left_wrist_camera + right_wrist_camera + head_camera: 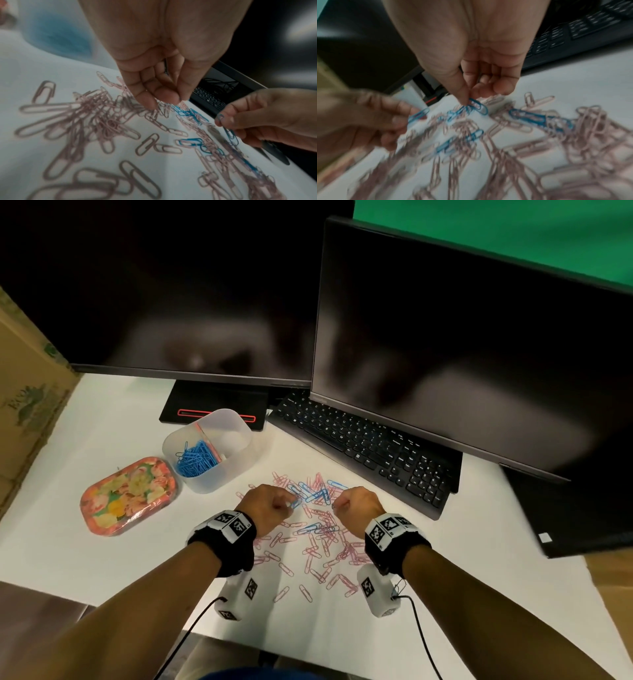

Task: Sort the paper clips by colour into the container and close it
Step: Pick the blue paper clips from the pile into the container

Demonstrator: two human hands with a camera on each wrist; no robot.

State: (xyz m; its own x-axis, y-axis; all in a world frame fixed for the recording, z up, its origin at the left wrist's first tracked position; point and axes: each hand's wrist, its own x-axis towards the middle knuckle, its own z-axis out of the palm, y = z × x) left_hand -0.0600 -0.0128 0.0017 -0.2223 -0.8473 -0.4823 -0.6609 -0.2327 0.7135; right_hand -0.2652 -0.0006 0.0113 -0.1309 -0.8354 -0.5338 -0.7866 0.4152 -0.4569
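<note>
- Blue wire paper clips (197, 459) already fill one side of the clear plastic container (208, 449), up and to the left of the left fingers. The other side, past the thin divider, looks bare.
- Pink wire paper clips (318, 546) lie spread on the white table (113, 412), under and behind both sets of fingers. None of them seem to be in the container yet.
- A few loose blue clips (317, 494) lie mixed in with the pink ones, right between the two hands.
- The left hand (265, 505) has its fingers curled. They pinch a blue clip (418, 115) between thumb and fingertips.
- The right hand (358, 503) also has its fingers curled, thumb and first finger pressed together on another blue clip (478, 107), low on the pile.
- The flowery orange lid (128, 496) lies flat on the table, left of the left fingers, just beside the container. It is not on yet.
- I think the job is under half done. The last blue clips must go in, then all the pink ones, then the lid.
- The pink clips are tangled, so they may come up in clumps.
</note>
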